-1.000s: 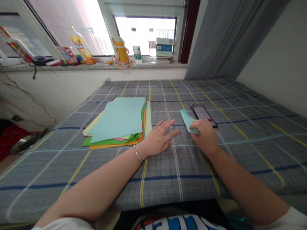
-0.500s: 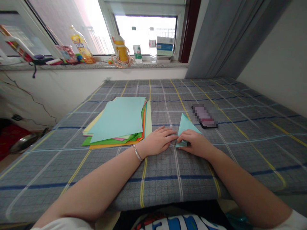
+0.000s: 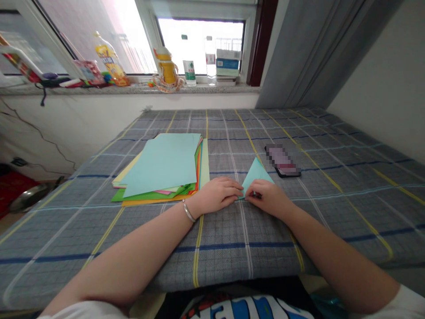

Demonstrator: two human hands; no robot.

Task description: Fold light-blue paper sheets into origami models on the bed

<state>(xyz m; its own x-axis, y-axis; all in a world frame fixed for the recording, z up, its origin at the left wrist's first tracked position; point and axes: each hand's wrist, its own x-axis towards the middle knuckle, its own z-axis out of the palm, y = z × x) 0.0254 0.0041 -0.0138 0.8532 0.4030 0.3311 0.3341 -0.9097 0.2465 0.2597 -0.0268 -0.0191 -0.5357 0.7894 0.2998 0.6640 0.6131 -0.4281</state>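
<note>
A light blue sheet of paper [image 3: 256, 173], folded into a triangle, lies on the checked cloth with its tip pointing away from me. My right hand [image 3: 268, 197] covers its lower right part, thumb and fingers curled together at its near edge. From the other side, my left hand [image 3: 222, 194] lies nearly flat on the cloth, fingers stretched out and tips at the triangle's left corner. A silver bangle circles the left wrist. The paper's near edge is partly hidden under both hands.
Left of my hands lies a stack of coloured paper [image 3: 162, 164], light blue on top. A phone [image 3: 283, 161] with a blurred screen rests to the right. Bottles, a yellow cup [image 3: 168, 71] and boxes [image 3: 227, 63] line the windowsill [image 3: 133, 90] behind.
The folded paper has turned a little, its left corner now at my left fingertips. My right hand has shifted slightly left along the near edge. My left hand has barely moved.
</note>
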